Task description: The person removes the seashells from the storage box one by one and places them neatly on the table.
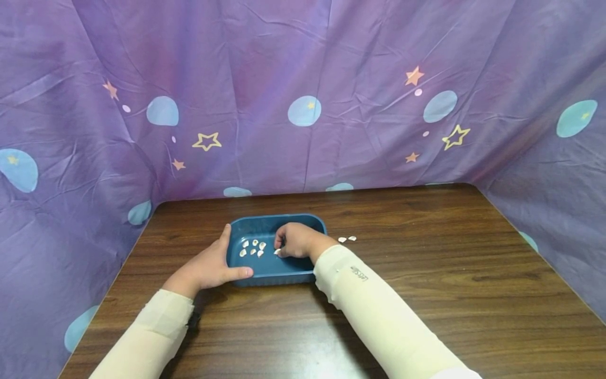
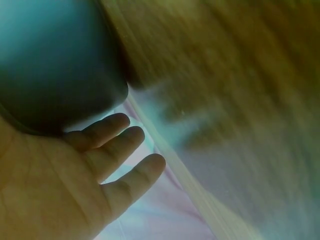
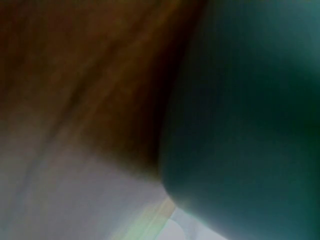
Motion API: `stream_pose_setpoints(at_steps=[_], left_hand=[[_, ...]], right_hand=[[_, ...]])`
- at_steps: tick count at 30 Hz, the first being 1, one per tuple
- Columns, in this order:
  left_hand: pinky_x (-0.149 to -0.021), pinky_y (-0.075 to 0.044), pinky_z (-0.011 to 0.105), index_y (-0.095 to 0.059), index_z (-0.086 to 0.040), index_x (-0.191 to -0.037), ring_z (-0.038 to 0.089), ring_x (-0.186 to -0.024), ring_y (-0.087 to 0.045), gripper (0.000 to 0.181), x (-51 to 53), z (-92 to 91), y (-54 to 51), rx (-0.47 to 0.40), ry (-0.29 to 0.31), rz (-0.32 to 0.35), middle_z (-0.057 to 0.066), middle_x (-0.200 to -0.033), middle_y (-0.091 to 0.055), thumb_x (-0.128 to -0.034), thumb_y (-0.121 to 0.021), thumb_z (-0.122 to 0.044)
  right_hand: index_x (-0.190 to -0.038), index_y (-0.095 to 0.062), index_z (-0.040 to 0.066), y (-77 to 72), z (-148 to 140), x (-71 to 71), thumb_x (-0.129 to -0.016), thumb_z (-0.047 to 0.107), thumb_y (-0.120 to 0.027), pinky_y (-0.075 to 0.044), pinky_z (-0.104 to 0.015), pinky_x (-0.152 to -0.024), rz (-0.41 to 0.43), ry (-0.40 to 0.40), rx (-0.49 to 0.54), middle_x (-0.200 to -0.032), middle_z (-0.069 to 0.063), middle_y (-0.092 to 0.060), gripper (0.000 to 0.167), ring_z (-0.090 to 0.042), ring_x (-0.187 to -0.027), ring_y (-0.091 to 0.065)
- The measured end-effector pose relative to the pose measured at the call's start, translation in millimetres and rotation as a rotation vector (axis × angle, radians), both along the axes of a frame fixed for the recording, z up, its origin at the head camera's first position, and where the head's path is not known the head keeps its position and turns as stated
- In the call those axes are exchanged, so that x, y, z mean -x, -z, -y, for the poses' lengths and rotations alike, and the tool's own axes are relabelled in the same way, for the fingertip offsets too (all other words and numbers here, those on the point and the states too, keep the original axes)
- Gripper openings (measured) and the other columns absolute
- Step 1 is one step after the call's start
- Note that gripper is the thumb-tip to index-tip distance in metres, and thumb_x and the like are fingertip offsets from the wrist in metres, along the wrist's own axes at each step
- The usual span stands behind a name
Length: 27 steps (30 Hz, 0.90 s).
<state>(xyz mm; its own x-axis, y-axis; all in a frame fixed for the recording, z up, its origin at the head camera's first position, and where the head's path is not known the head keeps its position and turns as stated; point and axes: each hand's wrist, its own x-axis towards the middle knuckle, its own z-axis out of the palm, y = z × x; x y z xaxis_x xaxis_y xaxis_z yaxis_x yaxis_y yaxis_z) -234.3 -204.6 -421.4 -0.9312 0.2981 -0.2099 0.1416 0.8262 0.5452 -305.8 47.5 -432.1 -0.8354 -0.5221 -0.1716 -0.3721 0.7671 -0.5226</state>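
By the right hand [image 1: 299, 240], a white flake [image 1: 277, 252] is pinched inside the blue rectangular tub [image 1: 284, 277], touched by the spread left hand [image 1: 207, 268]; six more flakes [image 1: 262, 246] are contained. Behind it, the brown wooden bench [image 1: 426, 263] is met by purple star-printed cloth [image 1: 265, 79].

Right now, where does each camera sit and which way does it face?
Head: on the head, facing forward and down to the blue tray, white shell-like pieces, wooden table and purple curtain; left hand and right hand show.
Left wrist: on that wrist, facing tray, table and curtain; palm and three fingers show.
Right wrist: on that wrist, facing tray and table; no hand shows.
Both wrist views share tray and table.
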Motion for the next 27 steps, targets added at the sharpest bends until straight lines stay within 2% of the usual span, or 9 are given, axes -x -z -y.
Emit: stream_pose_setpoints(at_steps=[8,19,27], left_hand=[[-0.123,-0.029,0.063,0.011,0.008,-0.163,0.053,-0.153,-0.028,0.141,-0.2,0.1,-3.5,0.002,0.024,-0.019,0.041,-0.166,-0.016,-0.0848,-0.079,-0.065],[-0.123,-0.030,0.062,0.012,0.008,-0.163,0.052,-0.153,-0.029,0.143,-0.2,-1.7,-3.4,0.001,0.016,-0.011,0.040,-0.167,-0.014,-0.0832,-0.080,-0.067],[-0.123,-0.029,0.063,0.012,0.008,-0.163,0.053,-0.154,-0.028,0.144,-1.5,-2.7,-4.8,0.001,0.005,-0.003,0.042,-0.166,-0.016,-0.0828,-0.081,-0.066]], right_hand=[[-0.085,-0.073,0.017,-1.6,0.5,-0.3,-0.091,0.017,-0.084,-0.049,-0.031,-0.085,-0.012,-0.003,0.009,-0.082,0.006,-0.068,0.013,-0.013,-0.080,-0.058],[-0.087,-0.074,0.015,-4.6,-1.2,-2.3,-0.091,0.014,-0.083,-0.043,-0.025,-0.065,-0.021,-0.018,0.091,-0.070,0.006,-0.060,0.010,-0.010,-0.066,-0.053],[-0.092,-0.075,0.015,-7.6,-3.4,-1.8,-0.095,0.017,-0.081,-0.042,-0.024,-0.061,-0.002,-0.018,0.157,-0.069,0.004,-0.058,0.007,-0.009,-0.064,-0.052]])
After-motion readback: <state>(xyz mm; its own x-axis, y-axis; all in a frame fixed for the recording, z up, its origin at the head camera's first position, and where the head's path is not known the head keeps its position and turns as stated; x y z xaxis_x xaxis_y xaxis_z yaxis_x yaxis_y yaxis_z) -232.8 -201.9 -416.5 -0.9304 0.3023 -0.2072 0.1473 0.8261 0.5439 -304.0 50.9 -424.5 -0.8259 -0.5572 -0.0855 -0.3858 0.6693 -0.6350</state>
